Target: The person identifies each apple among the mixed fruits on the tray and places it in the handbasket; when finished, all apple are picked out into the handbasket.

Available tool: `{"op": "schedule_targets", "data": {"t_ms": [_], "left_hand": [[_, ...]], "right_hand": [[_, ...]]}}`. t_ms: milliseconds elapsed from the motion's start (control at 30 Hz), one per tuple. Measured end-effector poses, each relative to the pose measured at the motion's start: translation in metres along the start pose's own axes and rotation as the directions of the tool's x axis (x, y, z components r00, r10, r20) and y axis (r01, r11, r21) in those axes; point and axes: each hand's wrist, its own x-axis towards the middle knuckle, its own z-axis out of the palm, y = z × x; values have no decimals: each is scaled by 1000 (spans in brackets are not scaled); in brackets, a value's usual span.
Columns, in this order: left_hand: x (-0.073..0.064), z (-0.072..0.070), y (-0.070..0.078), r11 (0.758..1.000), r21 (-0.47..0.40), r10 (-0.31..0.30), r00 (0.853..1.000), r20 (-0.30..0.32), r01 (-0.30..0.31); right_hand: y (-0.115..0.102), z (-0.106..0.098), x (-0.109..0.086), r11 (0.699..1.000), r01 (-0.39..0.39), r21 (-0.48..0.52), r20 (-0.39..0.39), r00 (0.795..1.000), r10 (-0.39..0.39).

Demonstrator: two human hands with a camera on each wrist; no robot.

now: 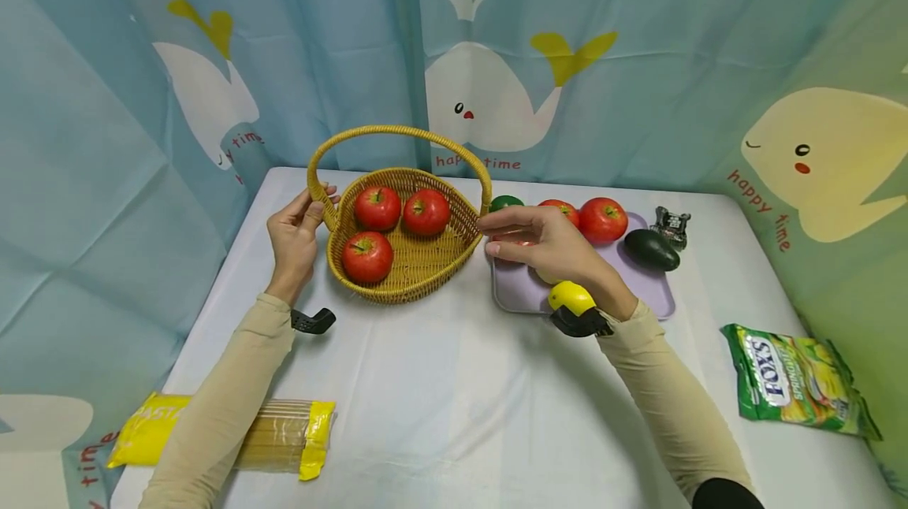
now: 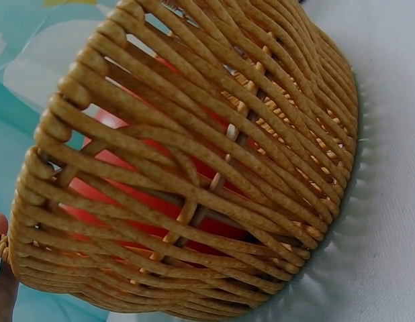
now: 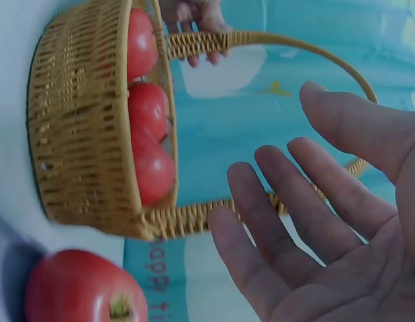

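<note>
A wicker basket (image 1: 414, 269) with a tall hooped handle (image 1: 397, 131) stands at the back of the table. Inside it lie three red apples (image 1: 367, 257), also seen through the weave in the left wrist view. My left hand (image 1: 294, 237) grips the handle low on its left side, thumb in front and fingers behind. At the opposite end, my right hand (image 1: 542, 241) hovers beside the handle's base with relaxed fingers and an empty palm, as the right wrist view shows.
Right of the basket, a lilac tray (image 1: 518, 296) bears more apples (image 1: 603, 220), a yellow lemon (image 1: 571, 298) and a dark avocado (image 1: 651, 250). A small black packet (image 1: 671, 225) sits behind. A green candy bag (image 1: 798, 383) lies far right, a yellow pasta pack (image 1: 284, 438) front left.
</note>
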Motion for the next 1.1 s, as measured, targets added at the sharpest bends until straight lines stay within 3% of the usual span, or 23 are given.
{"op": "schedule_targets", "data": {"t_ms": [333, 600, 1100], "left_hand": [[0, 0, 0, 1000, -25, 3, 1000, -5, -3], [1, 0, 0, 999, -37, -4, 1000, 9, 4], [0, 0, 1, 1000, -12, 1, 1000, 5, -1]], "right_hand": [[20, -13, -7, 990, -40, -138, -161, 987, 17], [40, -12, -3, 926, -95, -364, -296, 955, -18], [60, -17, 9, 863, -240, -445, -240, 960, 143]]}}
